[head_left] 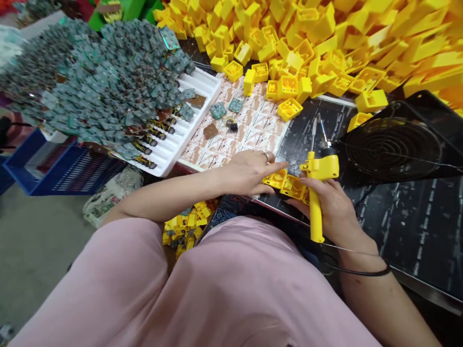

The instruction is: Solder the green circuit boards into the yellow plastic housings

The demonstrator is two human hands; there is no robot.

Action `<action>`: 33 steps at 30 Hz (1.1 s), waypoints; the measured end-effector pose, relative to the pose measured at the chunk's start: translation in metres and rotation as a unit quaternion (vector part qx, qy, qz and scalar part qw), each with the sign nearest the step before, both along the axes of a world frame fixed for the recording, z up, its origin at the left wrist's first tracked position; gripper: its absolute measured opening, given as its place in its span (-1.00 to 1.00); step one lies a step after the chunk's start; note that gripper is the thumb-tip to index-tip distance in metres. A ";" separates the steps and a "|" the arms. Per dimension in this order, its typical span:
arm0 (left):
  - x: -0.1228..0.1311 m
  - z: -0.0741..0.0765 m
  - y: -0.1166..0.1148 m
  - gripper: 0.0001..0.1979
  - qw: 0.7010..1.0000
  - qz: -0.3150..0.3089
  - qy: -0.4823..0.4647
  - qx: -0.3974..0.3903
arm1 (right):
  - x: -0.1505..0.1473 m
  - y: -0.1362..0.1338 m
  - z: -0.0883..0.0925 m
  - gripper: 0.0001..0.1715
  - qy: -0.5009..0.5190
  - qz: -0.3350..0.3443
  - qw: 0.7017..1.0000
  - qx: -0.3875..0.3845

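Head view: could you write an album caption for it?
Right hand holding a yellow soldering tool, left hand at small yellow casings, with heaped circuit boards and yellow boxes beyond.

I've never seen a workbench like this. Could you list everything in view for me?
Circuit boards: too many to count, grey-green, heaped at left
Ribbed tray: one, white, under the heap
Loose boards: two, green, on the sheet
Patterned sheet: one, brown-white, mid-bench
Square piece: one, brown, on the sheet
Wired part: one, black, beside it
Yellow housings: too many to count, at the back
Front housings: about three, yellow, between the hands
Soldering gun: one, yellow, in the right hand
Fan: one, black, at right
Crate: one, blue, lower left
Shirt: one, pink, on the person
Hands: two, bare, left and right, at the bench's near edge
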State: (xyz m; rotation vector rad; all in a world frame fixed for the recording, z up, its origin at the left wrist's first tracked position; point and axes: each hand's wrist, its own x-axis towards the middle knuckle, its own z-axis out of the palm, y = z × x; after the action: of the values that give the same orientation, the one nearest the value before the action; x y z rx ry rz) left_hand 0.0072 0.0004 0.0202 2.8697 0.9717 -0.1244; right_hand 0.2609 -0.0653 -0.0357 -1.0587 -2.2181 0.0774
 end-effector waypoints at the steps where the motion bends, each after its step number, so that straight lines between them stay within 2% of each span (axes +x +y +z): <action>1: -0.001 0.000 0.009 -0.34 1.000 0.024 -0.011 0.005 | 0.002 0.000 0.001 -0.38 0.001 -0.002 1.000 0.005; 3: -0.008 0.001 0.041 -0.39 0.992 0.121 -0.025 0.031 | 0.004 -0.001 0.003 -0.31 0.026 -0.024 0.999 0.023; 5: -0.021 -0.001 0.084 -0.49 0.961 0.254 -0.034 0.099 | 0.006 -0.005 0.005 -0.32 0.056 -0.050 0.997 0.036; 6: -0.027 -0.004 0.106 -0.52 0.947 0.297 -0.026 0.121 | 0.006 -0.007 0.007 -0.38 0.066 -0.056 0.995 0.043; 8: -0.035 -0.009 0.143 -0.55 0.928 0.356 0.005 0.110 | 0.006 -0.012 0.010 -0.49 0.071 -0.056 0.995 0.051; 10: -0.038 -0.009 0.164 -0.60 0.930 0.358 0.038 0.071 | 0.005 -0.016 0.012 -0.48 0.067 -0.058 0.995 0.056; 12: -0.037 0.004 0.170 -0.64 0.943 0.328 0.054 0.018 | 0.005 -0.018 0.013 -0.41 0.064 -0.078 0.994 0.052; 14: -0.037 0.031 0.165 -0.65 0.957 0.286 0.039 -0.030 | 0.004 -0.017 0.014 -0.43 0.060 -0.097 0.993 0.044; 16: -0.038 0.064 0.154 -0.54 0.969 0.242 -0.002 -0.047 | 0.000 -0.014 0.016 -0.55 0.051 -0.100 0.993 0.028; 18: -0.040 0.091 0.141 -0.45 0.977 0.210 -0.011 -0.019 | -0.008 -0.008 0.017 -0.63 0.040 -0.089 0.995 0.009; 20: -0.041 0.104 0.127 -0.45 0.987 0.153 -0.006 0.044 | -0.019 0.000 0.017 -0.59 0.029 -0.076 0.997 -0.005; 21: -0.042 0.103 0.119 -0.47 0.991 0.114 -0.007 0.074 | -0.025 0.004 0.016 -0.56 0.022 -0.066 0.998 -0.011; 23: -0.046 0.087 0.100 -0.51 0.993 0.037 -0.026 0.107 | -0.038 0.011 0.012 -0.55 0.010 -0.041 0.999 -0.029; 25: -0.052 0.058 0.076 -0.55 0.993 -0.028 -0.060 0.096 | -0.048 0.015 0.009 -0.58 0.005 -0.022 0.999 -0.041; 27: -0.061 0.025 0.049 -0.59 0.991 -0.102 -0.082 0.036 | -0.053 0.016 0.007 -0.61 0.002 -0.010 0.999 -0.044; 30: -0.080 -0.010 0.008 -0.62 0.981 -0.136 -0.116 -0.081 | -0.052 0.015 0.007 -0.59 -0.006 0.007 0.999 -0.044; 32: -0.089 -0.019 -0.012 -0.58 0.975 -0.122 -0.157 -0.095 | -0.047 0.012 0.011 -0.53 -0.004 0.017 0.999 -0.029; 33: -0.092 -0.019 -0.018 -0.57 0.975 -0.091 -0.183 -0.082 | -0.044 0.010 0.014 -0.51 0.006 0.014 1.000 -0.014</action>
State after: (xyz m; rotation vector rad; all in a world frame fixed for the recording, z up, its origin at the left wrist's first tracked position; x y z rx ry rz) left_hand -0.0846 -0.0177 0.0010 2.6867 0.5994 0.2857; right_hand 0.2169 -0.0554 -0.0214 -1.0396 -2.2269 0.1277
